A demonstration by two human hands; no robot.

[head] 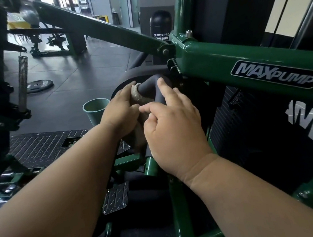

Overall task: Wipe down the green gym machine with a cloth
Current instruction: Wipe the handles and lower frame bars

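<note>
Head view, looking down over two bare forearms: the left hand (pixel 119 108) clenches a crumpled tan cloth (pixel 139 96) against a curved grey foam-padded handle (pixel 154 87) of the dark green steel gym machine (pixel 213 59); the right hand (pixel 172 124), just right of that handle, rests relaxed fingers on it, grasping nothing; a pale green plastic cup (pixel 94 109) stands left of the handle.

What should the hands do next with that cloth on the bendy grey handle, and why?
Probably slide the cloth down the grey padded handle. The left hand already grips the cloth against the handle's upper bend, the right hand rests on the handle to steady it, and the part below looks not yet wiped.
</note>
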